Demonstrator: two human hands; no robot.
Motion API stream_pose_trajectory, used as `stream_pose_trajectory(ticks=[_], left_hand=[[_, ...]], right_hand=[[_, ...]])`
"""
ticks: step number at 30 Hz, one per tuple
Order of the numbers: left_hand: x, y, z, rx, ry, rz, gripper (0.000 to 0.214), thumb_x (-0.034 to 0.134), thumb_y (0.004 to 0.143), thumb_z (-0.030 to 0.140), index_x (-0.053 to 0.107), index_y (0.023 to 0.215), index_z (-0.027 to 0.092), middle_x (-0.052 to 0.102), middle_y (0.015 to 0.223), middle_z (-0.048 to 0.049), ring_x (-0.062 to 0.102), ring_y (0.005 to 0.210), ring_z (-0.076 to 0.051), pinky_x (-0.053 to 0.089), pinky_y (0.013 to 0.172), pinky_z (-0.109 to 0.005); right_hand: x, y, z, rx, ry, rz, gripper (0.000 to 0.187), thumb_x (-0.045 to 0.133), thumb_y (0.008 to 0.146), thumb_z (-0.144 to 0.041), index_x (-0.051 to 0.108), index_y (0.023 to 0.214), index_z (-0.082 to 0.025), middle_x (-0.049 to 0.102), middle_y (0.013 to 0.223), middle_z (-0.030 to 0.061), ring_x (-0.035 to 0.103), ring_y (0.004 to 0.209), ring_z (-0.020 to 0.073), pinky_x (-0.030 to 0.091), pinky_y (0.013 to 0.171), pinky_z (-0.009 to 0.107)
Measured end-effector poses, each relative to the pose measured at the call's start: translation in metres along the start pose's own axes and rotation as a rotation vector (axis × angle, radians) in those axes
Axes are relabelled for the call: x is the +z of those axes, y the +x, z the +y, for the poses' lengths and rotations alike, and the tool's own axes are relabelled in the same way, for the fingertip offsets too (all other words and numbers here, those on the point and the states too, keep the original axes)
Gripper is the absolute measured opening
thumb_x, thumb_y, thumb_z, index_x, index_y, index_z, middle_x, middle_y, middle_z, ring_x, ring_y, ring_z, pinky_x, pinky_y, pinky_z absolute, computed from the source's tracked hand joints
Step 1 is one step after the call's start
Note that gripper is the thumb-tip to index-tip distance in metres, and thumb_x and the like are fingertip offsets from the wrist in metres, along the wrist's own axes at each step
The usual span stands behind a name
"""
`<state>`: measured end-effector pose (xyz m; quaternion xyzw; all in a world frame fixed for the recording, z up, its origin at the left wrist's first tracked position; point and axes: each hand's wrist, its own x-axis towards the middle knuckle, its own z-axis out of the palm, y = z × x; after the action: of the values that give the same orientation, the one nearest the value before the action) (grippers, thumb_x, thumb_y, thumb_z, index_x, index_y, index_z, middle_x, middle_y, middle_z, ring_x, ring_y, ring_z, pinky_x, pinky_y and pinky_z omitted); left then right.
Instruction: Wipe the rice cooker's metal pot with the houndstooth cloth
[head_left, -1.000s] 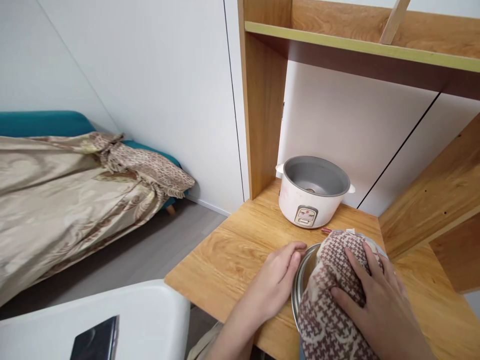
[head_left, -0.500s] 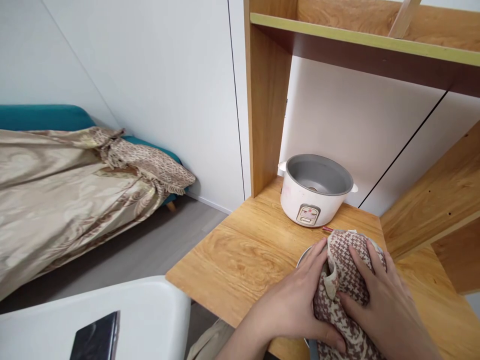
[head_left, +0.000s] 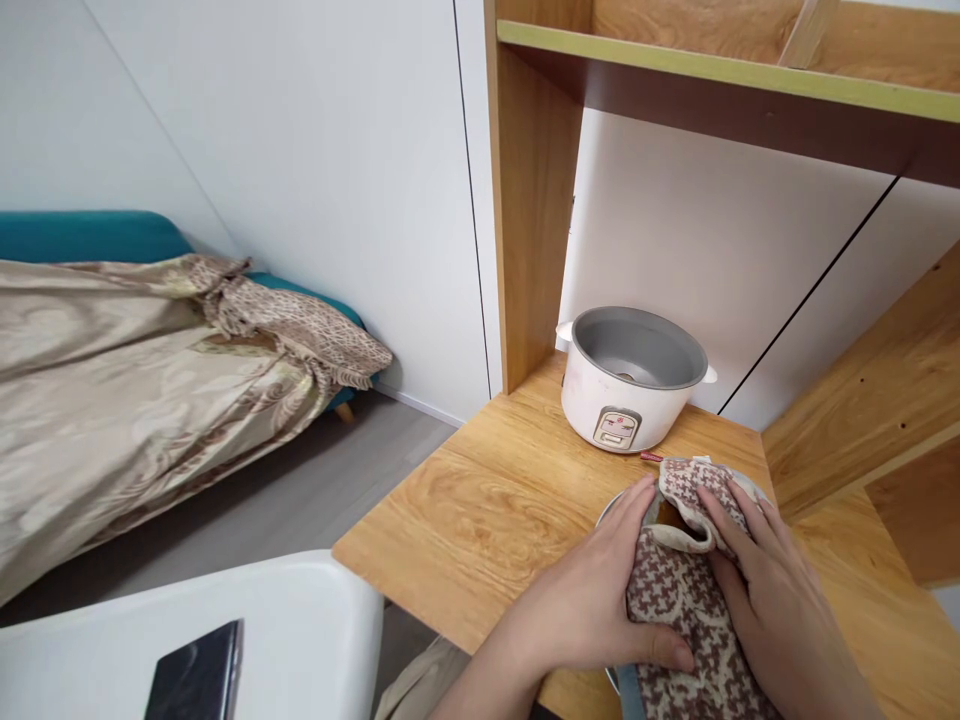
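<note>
A brown-and-cream houndstooth cloth [head_left: 675,585] lies bunched at the front right of the wooden desk, held between my two hands. My left hand [head_left: 600,600] grips its left side, the thumb across the near part and the fingers stretched along the edge. On the right side, my right hand [head_left: 772,595] presses and holds the fabric with fingers somewhat spread. A fold gapes between them, showing a dark brownish hollow. Part of a round pale rim [head_left: 606,508] peeks out beside my left fingers; the rest of that vessel is hidden under cloth and hands.
A white rice cooker body [head_left: 581,405] with a grey inside stands lidless behind my hands. A small red strip [head_left: 651,457] lies near it. Shelving [head_left: 536,200] frames the wooden desk [head_left: 457,500]. At left are a white table [head_left: 322,620] with a dark flat object [head_left: 195,675], and a covered sofa [head_left: 150,390].
The cloth's upper fold has opened wider between my hands, and its near part has flattened. My right thumb has shifted slightly right. Both hands stay on the cloth.
</note>
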<state>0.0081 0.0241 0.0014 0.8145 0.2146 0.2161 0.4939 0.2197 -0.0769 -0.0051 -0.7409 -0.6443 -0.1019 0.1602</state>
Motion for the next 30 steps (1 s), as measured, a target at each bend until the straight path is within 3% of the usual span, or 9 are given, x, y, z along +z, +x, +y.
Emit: stream_pose_trajectory(ticks=[5,12,18,26,28,30], left_hand=[[-0.002,0.001,-0.001,0.023,-0.024,0.013,0.137,0.094,0.058,0.048,0.012,0.166,0.025,0.016,0.173,-0.0112,0.02,0.157,-0.039,0.022,0.129,-0.055],[0.0,0.001,-0.005,-0.01,-0.016,-0.002,0.147,0.097,0.05,0.05,0.011,0.167,0.024,0.013,0.173,-0.0123,0.017,0.158,-0.041,0.022,0.129,-0.056],[0.001,0.001,-0.006,-0.049,0.0,-0.006,0.154,0.099,0.045,0.05,0.008,0.167,0.023,0.01,0.173,-0.0117,0.017,0.158,-0.04,0.023,0.129,-0.054],[-0.001,0.0,-0.005,-0.112,0.057,-0.067,0.151,0.096,0.049,0.054,0.009,0.167,0.02,-0.001,0.173,-0.0109,0.007,0.159,-0.039,0.017,0.13,-0.056],[-0.001,-0.001,-0.004,-0.118,0.073,-0.07,0.149,0.096,0.049,0.054,0.011,0.167,0.021,-0.002,0.173,-0.0096,0.008,0.159,-0.038,0.018,0.13,-0.055],[-0.001,-0.001,-0.004,-0.122,0.084,-0.068,0.149,0.096,0.048,0.054,0.011,0.167,0.022,-0.003,0.173,-0.009,0.008,0.159,-0.038,0.019,0.13,-0.053]], right_hand=[[-0.002,-0.003,0.001,-0.099,-0.092,-0.026,0.055,0.036,0.1,-0.029,0.048,0.15,-0.048,0.023,0.17,-0.0039,0.025,0.153,0.0373,0.039,0.112,0.067],[-0.015,-0.003,-0.004,-0.117,-0.075,-0.132,0.038,0.051,0.097,-0.051,0.072,0.127,-0.039,0.02,0.171,-0.0019,0.012,0.156,0.0423,0.032,0.116,0.069],[-0.018,-0.004,-0.004,-0.076,-0.034,-0.202,0.037,0.051,0.096,-0.056,0.078,0.112,-0.037,0.02,0.171,-0.004,0.008,0.157,0.0418,0.028,0.117,0.071],[-0.021,-0.005,-0.002,-0.114,0.008,-0.246,0.043,0.044,0.1,-0.054,0.08,0.088,-0.034,0.024,0.168,-0.0082,0.011,0.157,0.0409,0.029,0.114,0.075],[-0.019,-0.005,-0.002,-0.129,-0.012,-0.221,0.041,0.044,0.1,-0.054,0.08,0.094,-0.035,0.025,0.168,-0.0081,0.013,0.157,0.0408,0.03,0.114,0.074],[-0.016,-0.005,-0.003,-0.122,-0.048,-0.177,0.039,0.044,0.1,-0.053,0.075,0.118,-0.04,0.027,0.168,-0.0069,0.016,0.157,0.0396,0.032,0.114,0.073]])
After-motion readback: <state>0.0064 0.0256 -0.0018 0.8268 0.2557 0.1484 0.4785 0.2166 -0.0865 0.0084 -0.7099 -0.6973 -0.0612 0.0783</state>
